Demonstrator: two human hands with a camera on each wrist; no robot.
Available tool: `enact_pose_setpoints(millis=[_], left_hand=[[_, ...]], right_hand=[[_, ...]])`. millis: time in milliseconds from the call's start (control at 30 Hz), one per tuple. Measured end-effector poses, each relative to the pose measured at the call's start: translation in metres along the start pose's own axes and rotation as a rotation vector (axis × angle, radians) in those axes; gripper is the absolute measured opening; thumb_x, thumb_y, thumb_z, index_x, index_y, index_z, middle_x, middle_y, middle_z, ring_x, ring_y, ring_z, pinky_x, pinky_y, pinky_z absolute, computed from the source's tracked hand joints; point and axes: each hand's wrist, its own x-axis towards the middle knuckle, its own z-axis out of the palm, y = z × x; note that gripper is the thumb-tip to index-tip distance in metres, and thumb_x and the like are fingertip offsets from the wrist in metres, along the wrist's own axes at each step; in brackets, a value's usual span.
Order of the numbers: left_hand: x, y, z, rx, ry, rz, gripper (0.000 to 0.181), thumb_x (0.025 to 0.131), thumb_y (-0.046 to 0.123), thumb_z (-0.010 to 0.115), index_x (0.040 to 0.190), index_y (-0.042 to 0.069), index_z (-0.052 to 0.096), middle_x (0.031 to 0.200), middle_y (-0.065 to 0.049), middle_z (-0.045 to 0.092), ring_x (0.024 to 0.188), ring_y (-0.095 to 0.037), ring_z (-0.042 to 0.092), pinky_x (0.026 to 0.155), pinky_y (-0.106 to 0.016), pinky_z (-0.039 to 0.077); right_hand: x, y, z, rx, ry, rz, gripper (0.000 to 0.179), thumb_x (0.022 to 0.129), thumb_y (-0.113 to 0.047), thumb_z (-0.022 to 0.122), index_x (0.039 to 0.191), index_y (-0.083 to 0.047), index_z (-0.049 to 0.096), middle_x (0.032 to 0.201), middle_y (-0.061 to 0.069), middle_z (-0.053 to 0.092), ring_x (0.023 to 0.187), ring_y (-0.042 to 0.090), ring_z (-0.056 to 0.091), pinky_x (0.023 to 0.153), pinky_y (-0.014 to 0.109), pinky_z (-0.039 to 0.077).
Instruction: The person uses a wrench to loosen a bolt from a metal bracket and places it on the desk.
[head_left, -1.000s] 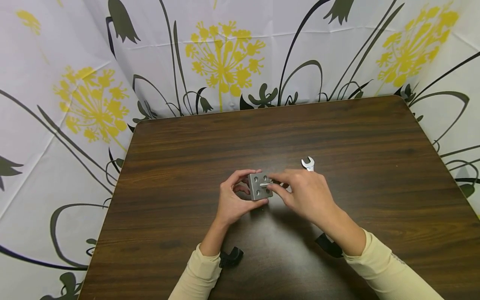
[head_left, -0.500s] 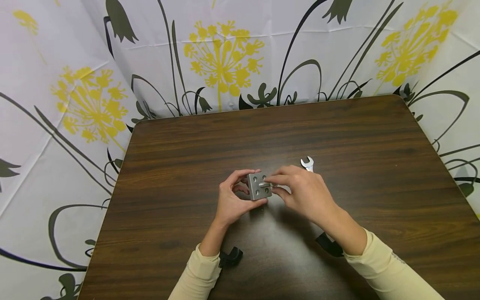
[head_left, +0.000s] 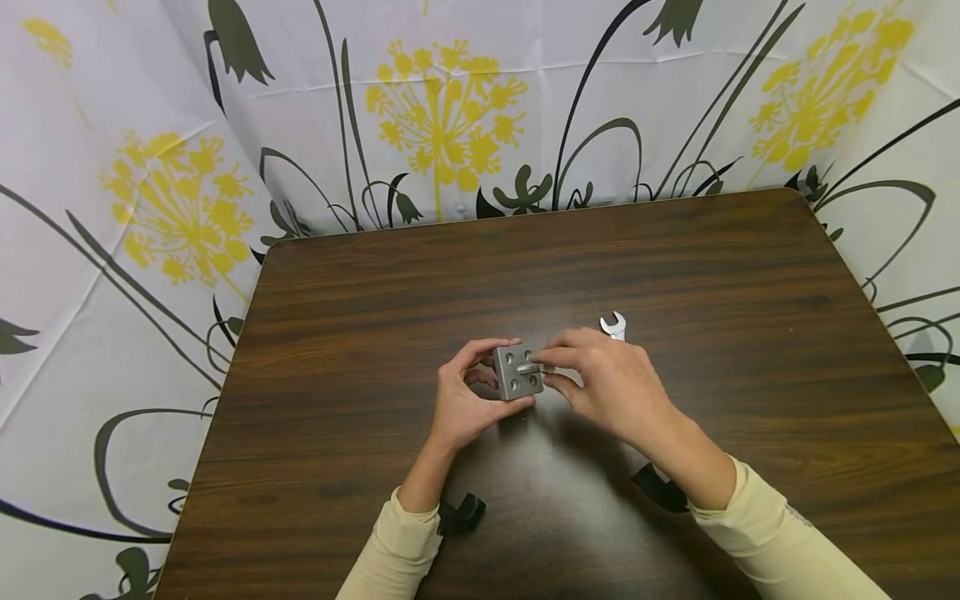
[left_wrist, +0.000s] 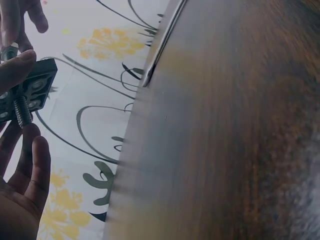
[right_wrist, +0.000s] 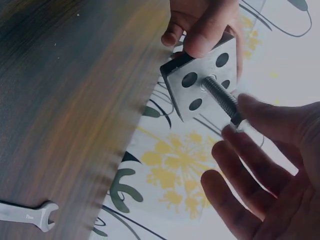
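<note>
My left grip (head_left: 467, 400) holds the square grey metal block with round holes in its face (head_left: 522, 379), fingers curled at its far edge and thumb along its near edge. The block is up above the dark brown wood-grain tabletop (head_left: 352, 350), near the middle of the scene, its holed face turned towards my right. My right grip (head_left: 611, 379) is narrow: thumb and forefinger pinch the outer end of the silver threaded metal bolt (right_wrist: 221, 97), which stands out from the middle of that face among the holes; the other fingers are spread below it in the right wrist view.

Compared with a second ago, my right forefinger reaches further left along the top of the bolt, and my thumb has drawn back to the right, away from the block's face. My left grip and the block keep almost the same place and tilt. The silver open-ended metal wrench (head_left: 612, 326) lies on the tabletop just beyond my right grip, partly hidden by it, apart from the block as before.
</note>
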Motion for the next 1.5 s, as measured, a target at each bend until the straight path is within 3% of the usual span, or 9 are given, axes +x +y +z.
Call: enact_pose_setpoints(millis=[67,300,533,767,1000,1133,1233,1433,1500], left_hand=[[-0.0002,0.0,0.0001,-0.003,-0.001,0.0,0.068,0.057,-0.01,0.091,0.118,-0.004,0.062,0.115,-0.015,0.069,0.087,-0.02,0.061,0.058,-0.057,0.048],[-0.0001,0.0007,-0.0006,0.006,0.012,0.011,0.067,0.056,-0.01,0.091,0.117,-0.004,0.062,0.114,-0.015,0.07,0.085,-0.021,0.061,0.057,-0.053,0.049],[0.001,0.001,-0.0013,-0.005,0.003,-0.011,0.067,0.058,-0.009,0.09,0.118,-0.004,0.062,0.116,-0.014,0.069,0.086,-0.025,0.061,0.059,-0.061,0.047],[0.002,0.001,-0.0003,-0.005,0.003,-0.006,0.067,0.057,-0.009,0.091,0.118,-0.004,0.062,0.115,-0.014,0.069,0.086,-0.032,0.061,0.059,-0.061,0.048],[0.0015,-0.0003,0.0002,-0.015,-0.006,-0.009,0.067,0.058,-0.01,0.09,0.118,-0.005,0.061,0.115,-0.016,0.069,0.087,-0.028,0.061,0.059,-0.062,0.047],[0.0019,0.0003,0.0,-0.013,0.0,-0.007,0.066,0.057,-0.01,0.09,0.117,-0.004,0.062,0.115,-0.016,0.069,0.087,-0.025,0.061,0.058,-0.062,0.047],[0.0024,0.001,-0.0005,-0.013,0.002,-0.005,0.066,0.057,-0.011,0.09,0.116,-0.004,0.062,0.114,-0.016,0.069,0.087,-0.026,0.061,0.058,-0.061,0.047],[0.002,0.0006,-0.0024,-0.011,0.003,-0.006,0.066,0.058,-0.01,0.09,0.117,-0.004,0.062,0.115,-0.015,0.069,0.087,-0.026,0.061,0.058,-0.061,0.047],[0.0017,0.0007,-0.003,-0.01,0.006,-0.005,0.066,0.058,-0.011,0.09,0.118,-0.004,0.061,0.115,-0.015,0.069,0.087,-0.024,0.061,0.059,-0.061,0.047]], right_hand=[[0.0,-0.0004,-0.0001,-0.002,0.016,-0.009,0.028,0.082,-0.028,0.081,0.109,-0.02,0.077,0.098,-0.006,0.069,0.082,0.013,0.065,0.053,0.032,0.049],[-0.0003,-0.0008,0.0014,-0.014,0.044,0.071,0.026,0.088,-0.04,0.074,0.104,-0.02,0.078,0.088,-0.006,0.073,0.062,0.008,0.058,0.046,0.029,0.041],[-0.0003,-0.0008,-0.0002,-0.009,0.011,0.019,0.032,0.081,-0.027,0.082,0.112,-0.021,0.076,0.102,-0.006,0.07,0.088,0.015,0.065,0.054,0.035,0.051],[-0.0011,0.0001,0.0026,-0.007,0.045,0.071,0.027,0.086,-0.036,0.076,0.108,-0.02,0.077,0.094,-0.005,0.073,0.069,0.011,0.062,0.048,0.032,0.045],[-0.0018,-0.0007,0.0027,0.004,0.026,0.011,0.034,0.082,-0.028,0.082,0.114,-0.02,0.075,0.103,-0.006,0.069,0.091,0.014,0.064,0.056,0.035,0.051],[-0.0012,-0.0013,0.0037,-0.003,0.043,0.061,0.03,0.087,-0.04,0.074,0.11,-0.019,0.077,0.093,-0.006,0.072,0.07,0.01,0.061,0.048,0.031,0.045],[-0.0009,-0.0008,0.0039,0.0,0.043,0.061,0.025,0.089,-0.037,0.073,0.105,-0.019,0.078,0.088,-0.007,0.072,0.062,0.007,0.055,0.047,0.029,0.042],[-0.0005,-0.0007,0.003,0.017,0.026,-0.015,0.026,0.083,-0.023,0.081,0.109,-0.02,0.077,0.101,-0.006,0.069,0.089,0.014,0.065,0.058,0.034,0.052],[-0.0003,-0.0008,0.003,0.013,0.032,0.015,0.027,0.085,-0.029,0.079,0.11,-0.019,0.077,0.101,-0.005,0.07,0.084,0.014,0.065,0.055,0.034,0.051]])
